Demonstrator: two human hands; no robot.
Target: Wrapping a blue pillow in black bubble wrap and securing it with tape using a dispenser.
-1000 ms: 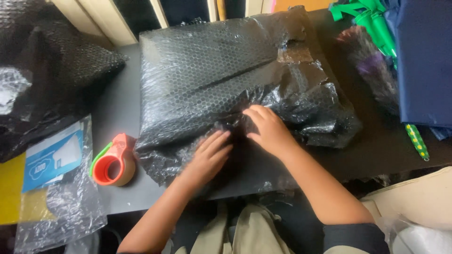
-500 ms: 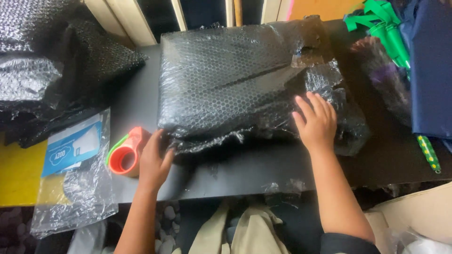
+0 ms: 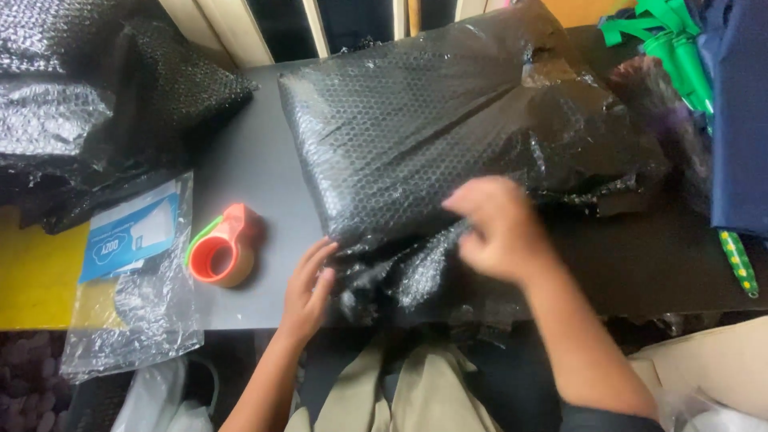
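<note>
Package: clear plastic bag (image 3: 132, 308) holding a blue and white card (image 3: 130, 230), flat, well left of the left hand's fingers
Tape: orange and green tape dispenser (image 3: 220, 248) on the grey tabletop (image 3: 256, 172), just left of the left fingertips
Surroundings: loose heap of black bubble wrap (image 3: 96, 104) far left; green plastic pieces (image 3: 672, 48) and dark blue cloth (image 3: 740, 112) beyond the right hand
Parcel: large black bubble-wrapped bundle (image 3: 448, 120), glossy, creased, lying under and ahead of both hands
Left hand (image 3: 308, 292): fingers together, curled onto the bundle's near left corner
Right hand (image 3: 500, 228): blurred; fingers seem bunched, pinching the wrap's loose near edge
</note>
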